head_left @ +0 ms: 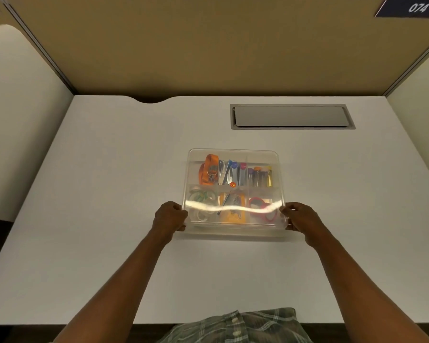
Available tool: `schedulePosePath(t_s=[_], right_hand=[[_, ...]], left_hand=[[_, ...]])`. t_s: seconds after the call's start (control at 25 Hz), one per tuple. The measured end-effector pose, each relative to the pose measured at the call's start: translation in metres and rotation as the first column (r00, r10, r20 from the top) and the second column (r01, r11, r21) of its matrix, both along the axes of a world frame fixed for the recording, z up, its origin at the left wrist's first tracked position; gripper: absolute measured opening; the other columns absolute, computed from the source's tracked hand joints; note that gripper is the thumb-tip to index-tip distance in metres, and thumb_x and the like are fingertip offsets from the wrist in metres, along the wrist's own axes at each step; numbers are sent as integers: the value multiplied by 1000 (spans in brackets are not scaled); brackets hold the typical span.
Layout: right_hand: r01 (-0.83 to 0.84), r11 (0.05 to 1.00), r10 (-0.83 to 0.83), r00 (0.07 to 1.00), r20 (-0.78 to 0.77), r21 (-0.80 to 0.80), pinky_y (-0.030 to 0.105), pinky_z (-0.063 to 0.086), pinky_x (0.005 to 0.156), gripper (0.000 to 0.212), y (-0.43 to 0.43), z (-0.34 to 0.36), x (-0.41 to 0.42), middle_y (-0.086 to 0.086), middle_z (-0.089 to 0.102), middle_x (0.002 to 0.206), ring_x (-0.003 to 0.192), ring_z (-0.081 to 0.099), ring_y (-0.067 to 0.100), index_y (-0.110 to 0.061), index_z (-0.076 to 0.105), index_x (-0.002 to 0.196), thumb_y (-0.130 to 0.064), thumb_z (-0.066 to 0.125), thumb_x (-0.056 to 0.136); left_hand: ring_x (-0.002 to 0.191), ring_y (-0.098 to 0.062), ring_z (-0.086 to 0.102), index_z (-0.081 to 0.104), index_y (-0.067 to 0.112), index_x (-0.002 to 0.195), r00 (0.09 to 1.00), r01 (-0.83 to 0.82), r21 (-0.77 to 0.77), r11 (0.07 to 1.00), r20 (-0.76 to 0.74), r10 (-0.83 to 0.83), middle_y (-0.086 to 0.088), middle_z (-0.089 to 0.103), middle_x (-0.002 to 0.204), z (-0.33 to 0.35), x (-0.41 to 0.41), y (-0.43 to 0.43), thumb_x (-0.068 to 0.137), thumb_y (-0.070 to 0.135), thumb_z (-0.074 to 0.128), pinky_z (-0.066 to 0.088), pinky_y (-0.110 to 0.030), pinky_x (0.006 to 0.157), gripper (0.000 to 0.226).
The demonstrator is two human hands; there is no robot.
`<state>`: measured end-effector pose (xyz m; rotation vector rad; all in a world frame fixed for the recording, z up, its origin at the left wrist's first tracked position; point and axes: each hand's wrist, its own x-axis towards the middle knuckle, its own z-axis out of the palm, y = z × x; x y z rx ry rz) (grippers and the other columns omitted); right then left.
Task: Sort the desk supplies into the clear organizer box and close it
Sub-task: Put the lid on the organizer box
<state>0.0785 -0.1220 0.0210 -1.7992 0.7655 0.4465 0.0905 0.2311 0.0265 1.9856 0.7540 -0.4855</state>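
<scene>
A: How far along?
B: Nearly done. Supplies (233, 174) sit sorted inside the clear organizer box (233, 230), mid-frame on the counter (109, 169), lid (261, 159) seemingly on. The left hand (170, 216) and right hand (299, 217) curl their fingers round its near corners; latched or not, I can't tell.

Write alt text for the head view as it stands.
Left hand and right hand grip the near corners of a clear rectangular plastic organizer box on a white desk. Its six compartments are filled; an orange fabric strap lies at far left.

Soft light; perhaps slight lid (233, 209) glare
</scene>
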Motion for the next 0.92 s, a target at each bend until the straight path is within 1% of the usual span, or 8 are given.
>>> schedulePosePath(t_s=[0.12,0.28,0.44,0.64,0.72,0.8,0.84,0.92], right_hand=[[-56,992,66,994,-84,112,30,61,70,16,-11,5,-11,19,70,98,81,67,24,-10,68,109,-8,65,93],[24,969,6,993,-120,246,32,60,75,22,-12,6,-19,16,67,87,77,66,23,1,63,114,2,63,92],[39,973,-11,992,-127,226,32,60,72,23,-9,6,-20,16,67,85,74,66,23,6,61,115,4,63,92],[-54,997,63,988,-144,64,36,62,72,28,-4,11,-15,19,67,89,70,66,22,5,61,115,2,66,88],[-126,992,120,981,-154,-27,38,60,75,40,-1,14,-15,17,69,100,76,67,23,-6,57,126,-10,71,88],[-298,939,281,952,-118,-170,41,57,85,73,9,13,-15,14,65,120,101,67,29,-16,42,143,-33,79,82],[-394,884,379,919,-107,-253,44,55,94,93,15,11,-15,12,59,132,117,61,32,-17,31,150,-43,83,77],[-483,812,474,873,-113,-328,51,46,107,126,31,3,-16,15,45,150,136,47,37,-13,5,157,-52,86,69]], left_hand=[[63,-34,66,54,1,84,996,10,-173,985,-87,-25,-17,57,83,7,-2,5,83,-8,54,60,-45,73,9],[63,-35,66,53,-1,86,993,-27,-258,966,-117,-4,-21,57,80,12,-2,10,84,-15,54,61,-42,66,14],[62,-35,66,54,-3,92,992,-34,-211,977,-126,8,-24,58,87,7,0,7,84,-17,53,61,-42,65,16],[63,-31,66,51,1,97,990,73,-52,996,-119,-79,-24,59,104,2,3,0,85,-7,50,61,-47,73,14],[80,-30,66,48,6,123,977,185,41,982,-116,-179,-22,61,114,1,1,-1,85,8,61,58,-42,71,40],[115,-34,57,21,15,151,936,349,158,924,-105,-336,-20,47,138,-3,-1,-6,79,34,76,53,-40,83,93],[129,-37,47,5,16,156,914,406,201,891,-98,-394,-20,37,147,-6,-3,-12,73,48,80,49,-44,94,116],[139,-41,35,-15,16,154,878,478,257,840,-107,-467,-20,23,156,-10,-9,-27,60,67,80,40,-53,106,143]])
